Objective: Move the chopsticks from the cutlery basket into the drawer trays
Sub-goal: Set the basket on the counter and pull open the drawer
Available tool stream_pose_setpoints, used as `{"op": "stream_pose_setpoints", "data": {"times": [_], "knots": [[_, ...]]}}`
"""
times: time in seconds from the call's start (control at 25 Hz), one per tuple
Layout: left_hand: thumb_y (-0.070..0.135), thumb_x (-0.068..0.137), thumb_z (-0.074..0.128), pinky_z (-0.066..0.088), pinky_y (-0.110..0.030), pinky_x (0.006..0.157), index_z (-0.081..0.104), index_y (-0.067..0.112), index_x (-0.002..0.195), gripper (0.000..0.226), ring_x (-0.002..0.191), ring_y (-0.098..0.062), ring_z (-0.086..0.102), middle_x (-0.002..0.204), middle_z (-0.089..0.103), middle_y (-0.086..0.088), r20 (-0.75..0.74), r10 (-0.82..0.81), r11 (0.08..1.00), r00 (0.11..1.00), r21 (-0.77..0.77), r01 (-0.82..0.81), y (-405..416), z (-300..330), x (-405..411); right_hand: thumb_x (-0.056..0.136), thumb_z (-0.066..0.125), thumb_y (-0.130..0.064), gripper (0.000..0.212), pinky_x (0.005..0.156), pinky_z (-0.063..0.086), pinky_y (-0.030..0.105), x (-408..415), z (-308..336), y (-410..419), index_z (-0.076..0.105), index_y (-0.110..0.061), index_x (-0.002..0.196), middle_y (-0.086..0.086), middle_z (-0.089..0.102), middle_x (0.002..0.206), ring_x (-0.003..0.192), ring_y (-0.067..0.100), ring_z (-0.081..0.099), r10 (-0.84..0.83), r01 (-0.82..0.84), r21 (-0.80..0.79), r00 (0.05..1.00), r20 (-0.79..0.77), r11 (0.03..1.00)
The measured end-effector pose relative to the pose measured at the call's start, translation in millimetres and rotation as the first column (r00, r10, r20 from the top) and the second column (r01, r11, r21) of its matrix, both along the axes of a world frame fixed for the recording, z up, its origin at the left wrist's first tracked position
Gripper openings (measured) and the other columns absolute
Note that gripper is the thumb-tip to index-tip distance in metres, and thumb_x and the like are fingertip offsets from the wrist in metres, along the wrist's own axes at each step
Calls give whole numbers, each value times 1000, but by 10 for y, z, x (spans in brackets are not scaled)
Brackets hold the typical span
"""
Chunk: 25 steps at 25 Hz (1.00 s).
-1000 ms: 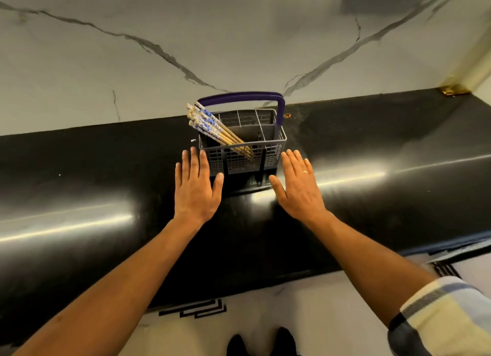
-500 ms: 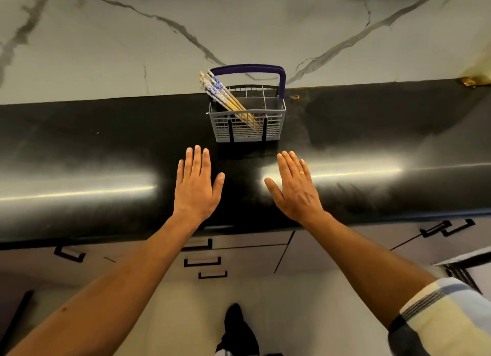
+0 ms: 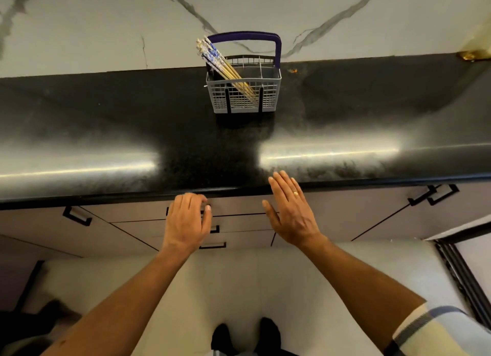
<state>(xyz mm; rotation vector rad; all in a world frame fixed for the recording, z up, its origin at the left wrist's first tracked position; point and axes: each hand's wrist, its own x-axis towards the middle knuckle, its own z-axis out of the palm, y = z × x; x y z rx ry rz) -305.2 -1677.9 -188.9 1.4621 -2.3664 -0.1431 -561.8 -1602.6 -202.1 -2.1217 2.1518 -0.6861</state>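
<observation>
Fingers [image 3: 198, 200] of the left hand [image 3: 186, 222] curl round the black bar handle [image 3: 210, 206] of the top pale drawer [image 3: 233, 209] just under the counter edge; only a short end of the handle shows past the knuckles, so the grasp looks closed on it, though how firmly I cannot tell. Beside it, the right hand [image 3: 291, 212] hangs flat with straight, released fingers, a gold ring [image 3: 295, 193] on one, their tips just over the rim of the glossy black stone counter [image 3: 106, 132], holding nothing.

Well beyond both sets of fingertips, far back on the counter near the white veined marble wall [image 3: 93, 23], stands the grey plastic mesh cutlery basket [image 3: 244, 95] with its dark blue arched handle [image 3: 243, 34]. A bundle of wooden chopsticks with blue-and-white patterned tops [image 3: 220, 63] leans in it, tilted toward the left-hand corner, none of them taken out.

By my reading the step in hand is opening the drawer, so the transfer itself is not yet begun. The next move calls for a straight pull toward the body on the handle, with room left for the drawer to slide out and show its trays, which are hidden for now. After that a long reach past the fingertips to the basket is needed.
</observation>
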Motion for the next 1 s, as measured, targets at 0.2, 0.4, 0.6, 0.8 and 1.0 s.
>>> {"op": "stream_pose_setpoints", "data": {"times": [0.2, 0.4, 0.6, 0.8, 1.0], "knots": [[27, 95, 52, 48, -37, 98, 57, 13, 129, 38, 113, -23, 58, 121, 63, -5, 218, -106, 946, 970, 323, 31, -148, -333, 135, 98, 47, -34, 47, 106, 48, 45, 207, -235, 327, 53, -7, 136, 13, 58, 135, 126, 29, 54, -31, 31, 33, 999, -12, 999], [28, 97, 50, 51, -38, 97, 55, 14, 133, 39, 110, -26, 61, 121, 64, -11, 360, -89, 879, 929, 467, -97, -621, -471, 33, 101, 48, -19, 39, 100, 52, 39, 270, -335, 111, 52, -9, 138, 9, 59, 131, 120, 26, 56, -28, 27, 270, 1000, 0, 963], [29, 101, 48, 48, -37, 102, 53, 24, 138, 38, 119, -28, 57, 138, 57, -9, 437, -148, 850, 887, 515, -111, -823, -747, 68, 100, 49, -7, 37, 93, 53, 40, 301, -300, -240, 54, -9, 137, 10, 62, 126, 120, 28, 55, -83, 84, 289, 996, -17, 954], [24, 95, 55, 35, -39, 117, 39, 23, 149, 56, 141, -27, 37, 157, 35, -7, 477, -171, 860, 862, 499, -105, -783, -918, 57, 102, 48, -14, 36, 97, 50, 34, 353, -384, -158, 52, -12, 138, 6, 60, 129, 121, 24, 55, -103, 100, 287, 995, -4, 953], [10, 89, 58, 36, -42, 116, 43, 20, 145, 58, 140, -29, 34, 151, 37, -7, 411, -129, 859, 903, 501, -105, -581, -952, 142, 102, 50, -17, 36, 101, 50, 33, 397, -446, 10, 53, -10, 137, 6, 60, 132, 123, 23, 55, -121, 103, 221, 990, 68, 970]]}}
